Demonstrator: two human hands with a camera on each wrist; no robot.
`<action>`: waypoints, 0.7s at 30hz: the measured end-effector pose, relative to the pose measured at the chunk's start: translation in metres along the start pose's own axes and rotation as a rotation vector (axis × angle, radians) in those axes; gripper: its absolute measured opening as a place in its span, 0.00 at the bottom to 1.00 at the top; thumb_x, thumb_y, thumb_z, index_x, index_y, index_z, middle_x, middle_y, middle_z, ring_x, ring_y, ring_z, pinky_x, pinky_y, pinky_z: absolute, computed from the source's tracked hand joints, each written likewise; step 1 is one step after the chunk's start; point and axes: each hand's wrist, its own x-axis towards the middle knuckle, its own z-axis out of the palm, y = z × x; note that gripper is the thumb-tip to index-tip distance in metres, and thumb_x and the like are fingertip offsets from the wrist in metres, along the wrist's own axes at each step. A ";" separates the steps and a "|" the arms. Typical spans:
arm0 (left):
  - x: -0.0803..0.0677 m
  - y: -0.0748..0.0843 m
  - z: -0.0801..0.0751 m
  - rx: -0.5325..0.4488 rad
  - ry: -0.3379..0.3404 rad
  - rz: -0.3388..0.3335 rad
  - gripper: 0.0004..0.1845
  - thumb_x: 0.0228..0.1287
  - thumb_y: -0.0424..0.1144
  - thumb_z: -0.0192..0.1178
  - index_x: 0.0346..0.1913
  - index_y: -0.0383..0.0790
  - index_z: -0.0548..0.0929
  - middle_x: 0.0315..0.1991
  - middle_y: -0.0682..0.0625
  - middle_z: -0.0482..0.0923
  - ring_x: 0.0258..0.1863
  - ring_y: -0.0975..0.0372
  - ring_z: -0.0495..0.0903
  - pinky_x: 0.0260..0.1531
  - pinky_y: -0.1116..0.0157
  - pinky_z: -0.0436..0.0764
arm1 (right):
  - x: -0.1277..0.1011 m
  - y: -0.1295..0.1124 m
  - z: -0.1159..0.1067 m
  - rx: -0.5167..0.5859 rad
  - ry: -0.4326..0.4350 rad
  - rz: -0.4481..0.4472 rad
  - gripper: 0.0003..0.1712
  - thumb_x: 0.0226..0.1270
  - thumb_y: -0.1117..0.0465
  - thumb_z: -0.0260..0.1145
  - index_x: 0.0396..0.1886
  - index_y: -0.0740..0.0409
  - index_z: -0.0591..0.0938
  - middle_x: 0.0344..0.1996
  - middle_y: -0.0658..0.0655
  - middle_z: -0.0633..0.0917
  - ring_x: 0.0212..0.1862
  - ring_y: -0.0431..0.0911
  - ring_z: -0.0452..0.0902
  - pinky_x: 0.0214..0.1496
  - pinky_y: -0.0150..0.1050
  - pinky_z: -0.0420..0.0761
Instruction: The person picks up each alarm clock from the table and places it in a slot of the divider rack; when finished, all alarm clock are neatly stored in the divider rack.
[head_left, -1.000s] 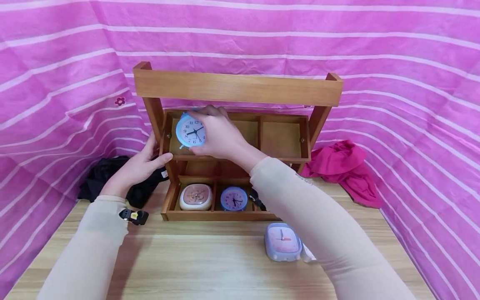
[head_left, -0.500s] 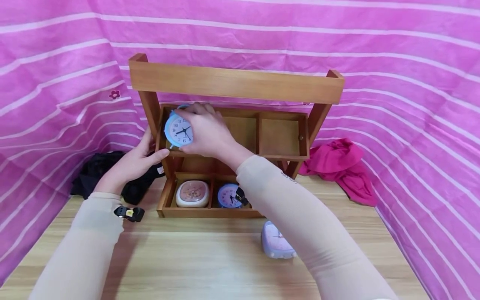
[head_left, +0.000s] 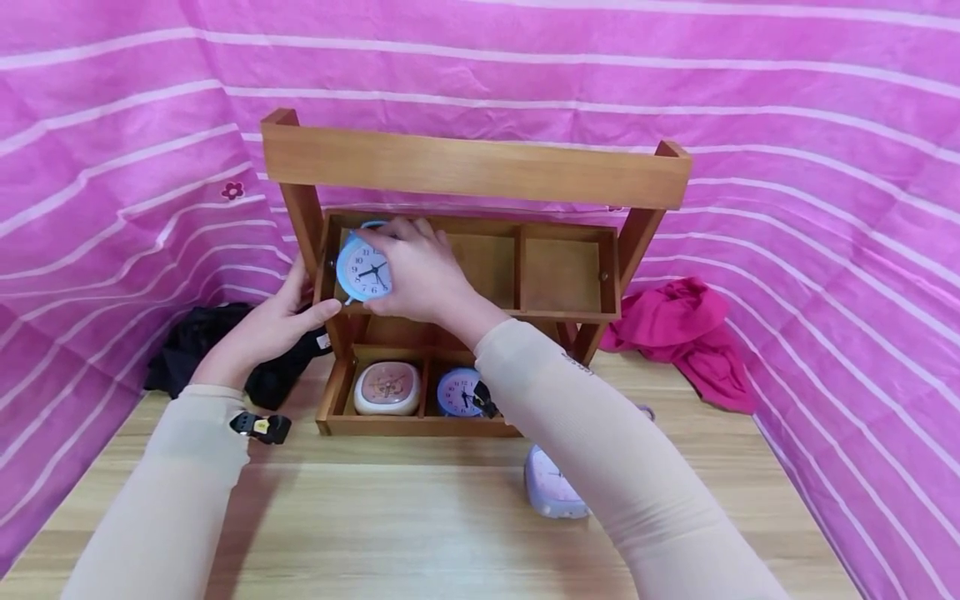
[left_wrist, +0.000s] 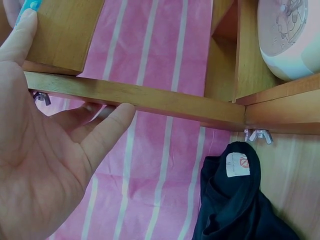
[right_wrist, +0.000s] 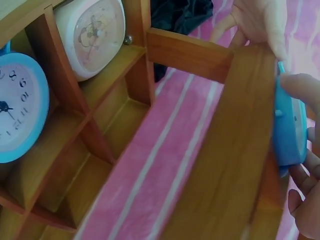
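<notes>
A pink striped cloth (head_left: 787,100) drapes the walls around a wooden desk (head_left: 390,517), where a person works at a two-tier wooden rack (head_left: 472,171). The right hand (head_left: 420,271) curls its grip around a blue round alarm clock (head_left: 362,269), held upright in the upper tier's leftmost compartment. Just left of that grip, the left hand (head_left: 273,325) rests on the rack's side post with straight fingers, holding nothing. Below the grip, a cream square clock (head_left: 387,388) and a second blue clock (head_left: 459,392) sit in the lower tier. The left wrist view alone shows the open palm (left_wrist: 45,165) under the shelf rail; the right wrist view alone shows the held clock's blue back (right_wrist: 290,132). A lilac clock (head_left: 551,492) lies on the desk; black cloth (head_left: 195,342) and magenta cloth (head_left: 690,329) flank the rack.
</notes>
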 end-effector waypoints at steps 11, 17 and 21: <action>0.002 0.003 -0.001 0.016 0.002 0.007 0.54 0.77 0.40 0.61 0.81 0.76 0.29 0.83 0.38 0.47 0.77 0.37 0.58 0.71 0.33 0.60 | 0.001 0.008 0.000 0.145 -0.093 0.094 0.40 0.59 0.35 0.78 0.72 0.32 0.78 0.75 0.45 0.71 0.72 0.48 0.64 0.72 0.55 0.61; 0.001 0.000 -0.001 0.015 -0.015 0.023 0.54 0.79 0.40 0.59 0.82 0.73 0.27 0.84 0.38 0.46 0.77 0.35 0.57 0.70 0.31 0.59 | -0.004 0.007 0.002 0.068 -0.109 0.063 0.40 0.62 0.32 0.74 0.74 0.29 0.76 0.78 0.46 0.67 0.74 0.51 0.62 0.71 0.58 0.61; -0.001 0.000 -0.001 0.023 -0.013 0.007 0.53 0.79 0.42 0.59 0.82 0.74 0.27 0.84 0.38 0.45 0.77 0.34 0.56 0.70 0.29 0.58 | -0.014 0.010 -0.002 0.036 -0.084 0.019 0.43 0.63 0.30 0.71 0.77 0.29 0.72 0.81 0.48 0.62 0.76 0.54 0.57 0.72 0.60 0.61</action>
